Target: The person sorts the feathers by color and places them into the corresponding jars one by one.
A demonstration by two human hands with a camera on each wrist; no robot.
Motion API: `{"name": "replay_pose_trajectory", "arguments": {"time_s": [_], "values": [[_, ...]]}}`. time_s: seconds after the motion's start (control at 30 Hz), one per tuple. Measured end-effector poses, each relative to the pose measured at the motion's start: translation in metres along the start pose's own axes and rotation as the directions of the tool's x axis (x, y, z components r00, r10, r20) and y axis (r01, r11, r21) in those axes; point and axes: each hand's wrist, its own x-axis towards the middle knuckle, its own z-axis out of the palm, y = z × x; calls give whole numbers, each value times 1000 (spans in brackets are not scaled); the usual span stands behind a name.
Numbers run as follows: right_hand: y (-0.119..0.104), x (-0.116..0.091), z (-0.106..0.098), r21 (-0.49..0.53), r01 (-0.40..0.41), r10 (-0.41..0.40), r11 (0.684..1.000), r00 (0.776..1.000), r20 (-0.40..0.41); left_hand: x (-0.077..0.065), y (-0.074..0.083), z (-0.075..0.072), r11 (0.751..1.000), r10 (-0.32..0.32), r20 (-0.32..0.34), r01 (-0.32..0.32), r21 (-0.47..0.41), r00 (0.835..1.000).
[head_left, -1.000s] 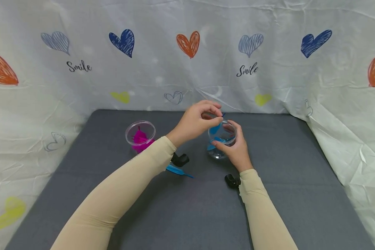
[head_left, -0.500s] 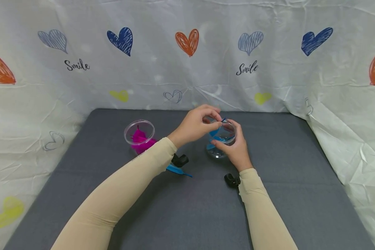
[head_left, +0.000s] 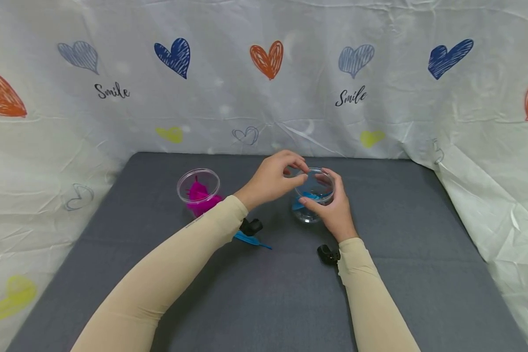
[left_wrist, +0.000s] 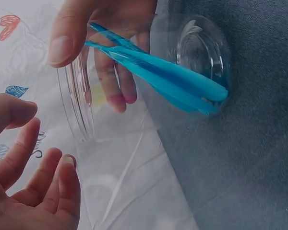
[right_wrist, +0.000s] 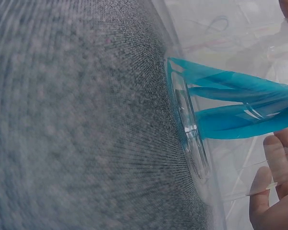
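My right hand (head_left: 338, 212) grips a clear plastic cup (head_left: 308, 216), thumb in front and fingers around the far side. Several blue feathers (left_wrist: 168, 76) stand inside the cup, their quill ends toward the rim in the left wrist view. The right wrist view shows the feathers (right_wrist: 252, 120) fanned toward the cup's base. At the left side of the rim is my left hand (head_left: 273, 178), its fingers loosely bent with nothing between them. In the left wrist view the left hand (left_wrist: 36, 182) appears just beyond the cup's mouth, apart from the feathers.
To the left stands a second clear cup (head_left: 198, 171) with magenta feathers (head_left: 198, 195) in it. Another blue feather (head_left: 253, 239) lies on the grey tablecloth (head_left: 273, 298), partly behind the left wrist. A white curtain (head_left: 308, 29) printed with hearts hangs behind the table.
The blue feather pinched in my left hand has been let go into the cup. The left hand has moved slightly down and left; the right hand keeps its hold on the cup.
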Motion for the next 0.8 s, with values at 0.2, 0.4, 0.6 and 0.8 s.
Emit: {"name": "replay_pose_trajectory", "arguments": {"time_s": [0.2, 0.4, 0.6, 0.8], "values": [[1, 0, 0, -2, -2, 2, 1000, 1000, -2, -14, -6, -6, 1000, 3, -25, -2, 23, 1000], [0, 0, 1, 14, -3, 3, 1000, 1000, -11, -35, -18, -6, 1000, -4, -17, 5, 21, 1000], [0, 0, 4, -2, 8, -8, 1000, 1000, -19, -60, -32, -12, 998, -37, 40, 34, 60, 999], [0, -2, 3, 19, 23, -23, 1000, 999, -28, -81, -42, -18, 988, -30, 215, -4, 157, 976]]}}
